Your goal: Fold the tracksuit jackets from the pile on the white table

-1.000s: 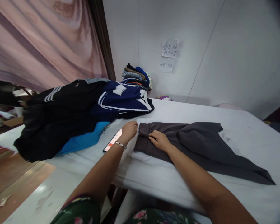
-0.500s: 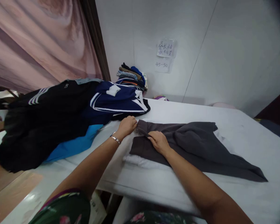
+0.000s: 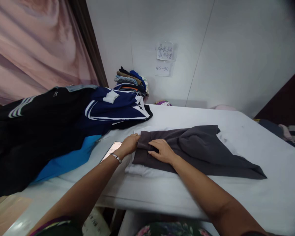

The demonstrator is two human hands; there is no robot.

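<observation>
On the white tabletop (image 3: 199, 114), our dark grey garment (image 3: 204, 152) lies lengthwise left to right, its banded left end against our left hand (image 3: 130, 144), whose bunched fingers hide whether they pinch it, while our right hand (image 3: 162, 151) rests on it, fingers loosely spread.

Pink curtain (image 3: 34, 42) | two notes (image 3: 165, 50) on wall (image 3: 236, 59) | phone (image 3: 111, 148), screen lit

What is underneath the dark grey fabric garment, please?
Crumpled white cloth shows past the near and far edges of the garment; anything beneath its middle is covered and unseen.
</observation>
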